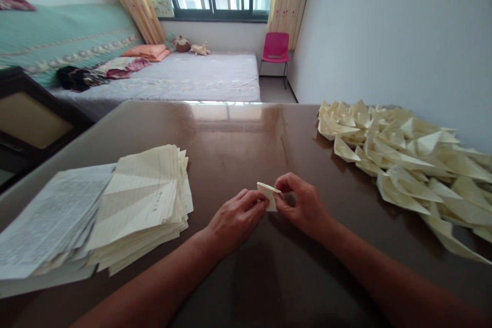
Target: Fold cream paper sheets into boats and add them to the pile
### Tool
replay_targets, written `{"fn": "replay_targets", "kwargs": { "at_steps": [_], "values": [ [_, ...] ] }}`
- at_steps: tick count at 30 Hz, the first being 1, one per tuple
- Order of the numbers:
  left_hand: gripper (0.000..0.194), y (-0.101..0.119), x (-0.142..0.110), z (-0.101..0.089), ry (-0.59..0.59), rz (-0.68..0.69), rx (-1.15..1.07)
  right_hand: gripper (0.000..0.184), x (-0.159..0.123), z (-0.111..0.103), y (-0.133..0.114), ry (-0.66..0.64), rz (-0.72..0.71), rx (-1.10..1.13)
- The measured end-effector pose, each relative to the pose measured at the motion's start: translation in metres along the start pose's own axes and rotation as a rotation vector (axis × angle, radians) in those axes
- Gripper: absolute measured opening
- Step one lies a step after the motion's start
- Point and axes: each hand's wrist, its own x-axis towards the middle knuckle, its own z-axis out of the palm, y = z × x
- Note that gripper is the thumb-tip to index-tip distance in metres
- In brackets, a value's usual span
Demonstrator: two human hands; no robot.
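Note:
A small piece of folded cream paper (272,202) is held between my two hands, just above the middle of the table. My left hand (241,213) has its fingers closed on the paper's left side. On the right side, my right hand (302,202) pinches the paper's edge between thumb and fingers. Left of my hands lies a stack of cream lined sheets (138,189), creased across the top one. Many folded paper boats (400,148) are heaped at the right of the table.
The glossy brown table (230,148) reflects the window. Printed white sheets (57,215) lie partly under the cream stack. Beyond the table are a bed (215,77) and a pink chair (275,48). A dark wooden chair (34,118) stands at the left edge.

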Motion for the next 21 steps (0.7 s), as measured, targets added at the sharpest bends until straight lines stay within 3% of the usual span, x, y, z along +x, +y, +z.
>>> {"fn": "replay_targets", "kwargs": {
  "at_steps": [3, 5, 9, 12, 17, 21],
  "values": [
    [0.029, 0.002, -0.002, -0.002, 0.190, 0.009, 0.078, 0.007, -0.002, -0.004, -0.001, 0.100, -0.194, -0.147],
    [0.036, 0.004, -0.002, -0.004, 0.286, -0.017, 0.158, 0.009, -0.005, -0.006, -0.003, 0.067, -0.357, -0.284],
    [0.021, 0.003, -0.001, -0.007, 0.197, -0.049, 0.163, 0.014, -0.011, -0.004, -0.004, -0.095, -0.564, -0.385],
    [0.015, 0.000, 0.001, -0.008, 0.125, -0.072, 0.102, 0.018, -0.010, -0.001, -0.001, -0.142, -0.580, -0.372],
    [0.020, -0.009, 0.000, -0.008, 0.177, -0.127, -0.001, 0.021, -0.001, -0.003, 0.013, -0.142, -0.429, -0.365],
    [0.021, -0.015, -0.001, -0.005, 0.145, -0.156, -0.051, 0.022, 0.001, -0.007, 0.021, -0.115, -0.408, -0.365]
  ]
}}
